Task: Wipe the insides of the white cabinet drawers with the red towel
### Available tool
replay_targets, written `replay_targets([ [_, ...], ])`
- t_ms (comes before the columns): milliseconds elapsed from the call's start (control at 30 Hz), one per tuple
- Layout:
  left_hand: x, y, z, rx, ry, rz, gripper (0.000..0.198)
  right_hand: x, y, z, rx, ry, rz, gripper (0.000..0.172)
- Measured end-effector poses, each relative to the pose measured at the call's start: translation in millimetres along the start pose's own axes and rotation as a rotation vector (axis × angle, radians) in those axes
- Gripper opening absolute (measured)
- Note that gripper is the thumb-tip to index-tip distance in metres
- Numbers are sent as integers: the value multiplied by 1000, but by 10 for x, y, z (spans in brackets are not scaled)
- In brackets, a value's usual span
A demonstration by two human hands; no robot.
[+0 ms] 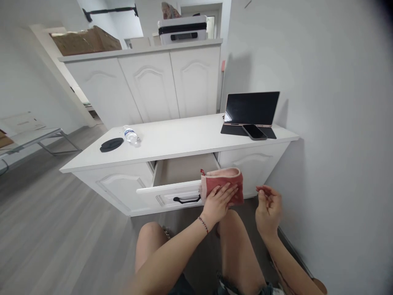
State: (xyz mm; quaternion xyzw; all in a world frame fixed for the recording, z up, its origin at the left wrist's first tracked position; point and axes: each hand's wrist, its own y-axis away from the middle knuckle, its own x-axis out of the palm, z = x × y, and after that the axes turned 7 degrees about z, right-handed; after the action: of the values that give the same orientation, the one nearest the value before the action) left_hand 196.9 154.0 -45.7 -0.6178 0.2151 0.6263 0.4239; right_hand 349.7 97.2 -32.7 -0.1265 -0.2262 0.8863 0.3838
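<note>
A folded red-and-pink cloth (222,180) hangs over the right end of an open drawer's front (172,194) in a low white cabinet (184,141). My left hand (218,203) lies flat on the cloth, fingers stretched out, pressing it against the drawer front. My right hand (269,207) hovers to the right of the cloth, apart from it, fingers loosely curled and holding nothing. The drawer interior (184,169) looks bare. My bare knees show below.
On the cabinet top stand a tablet (251,108) with a phone (254,132) in front, a lying water bottle (131,135) and a black disc (111,144). A white wall is close on the right. A tall white cupboard (150,84) stands behind. A folding table (33,137) is at left.
</note>
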Motion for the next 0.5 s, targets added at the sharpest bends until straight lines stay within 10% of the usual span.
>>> replay_targets([
  [500, 696, 553, 236, 103, 129, 165, 52, 574, -125, 280, -494, 340, 600, 39],
])
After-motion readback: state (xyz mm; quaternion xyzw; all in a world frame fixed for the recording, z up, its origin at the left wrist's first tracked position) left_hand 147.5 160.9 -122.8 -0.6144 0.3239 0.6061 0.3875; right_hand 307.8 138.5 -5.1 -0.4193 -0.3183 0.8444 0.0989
